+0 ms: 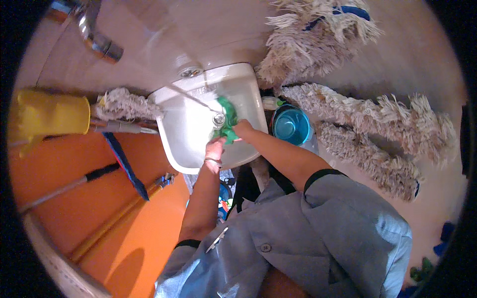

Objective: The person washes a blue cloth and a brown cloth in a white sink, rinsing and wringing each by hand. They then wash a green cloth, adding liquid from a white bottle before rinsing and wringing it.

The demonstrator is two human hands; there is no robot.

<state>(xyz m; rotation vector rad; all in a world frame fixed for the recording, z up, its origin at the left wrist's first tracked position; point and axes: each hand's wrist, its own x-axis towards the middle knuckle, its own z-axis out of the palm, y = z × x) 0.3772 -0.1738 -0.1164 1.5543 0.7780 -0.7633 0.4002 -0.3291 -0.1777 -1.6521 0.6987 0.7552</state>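
Note:
A white sink (186,138) lies before me, its middle washed out by glare. Inside it is a wet-looking green cloth (228,111), bunched beside a round chrome fitting (218,119). My left hand (215,148), with a bracelet at the wrist, grips the cloth's near end. On the right side of the same end, my right hand (244,130) is closed around the fabric. Both hands are close together over the basin, and their fingertips are partly hidden by the cloth.
Right of the sink stands a blue bucket (292,124). Shaggy mop heads (372,115) hang along the right wall, with another mop head (126,104) left of the basin. A yellow container (54,112) and a yellow pole (111,223) are at left. Chrome piping (97,41) projects at upper left.

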